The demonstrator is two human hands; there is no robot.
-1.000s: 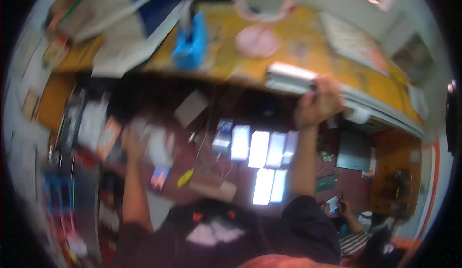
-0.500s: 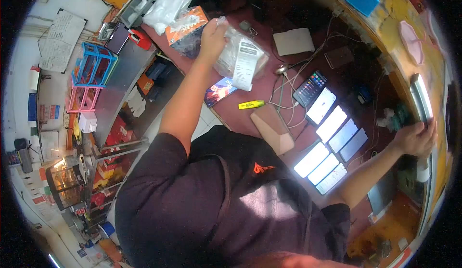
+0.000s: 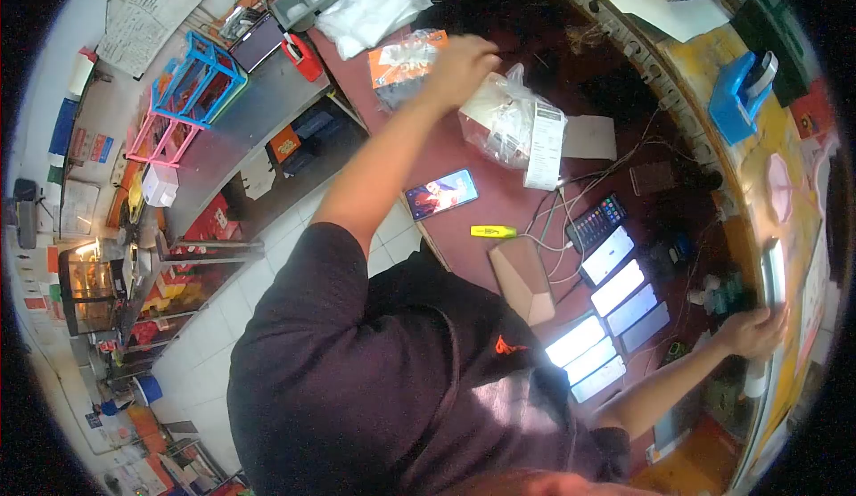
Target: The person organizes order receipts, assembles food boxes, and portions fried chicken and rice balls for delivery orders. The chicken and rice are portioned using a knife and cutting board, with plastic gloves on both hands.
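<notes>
My left hand is slightly blurred, with its fingers apart, and appears to hold nothing. It hovers between an orange box in plastic wrap and a clear plastic bag. A printed white label shows on the bag. At the far right, my right hand is closed around the lower end of a slim, silver-edged object that looks like a phone seen edge-on. Its contents within the fingers are partly hidden.
On the maroon table lie a phone with a colourful screen, a yellow highlighter, a pinkish-brown case and several lit phones with cables. A blue tape dispenser stands on the yellowish ledge.
The view has shifted and turned. My left hand was pinching the plastic bag; the bag now lies farther right and the hand is off it. My right hand keeps its grip.
</notes>
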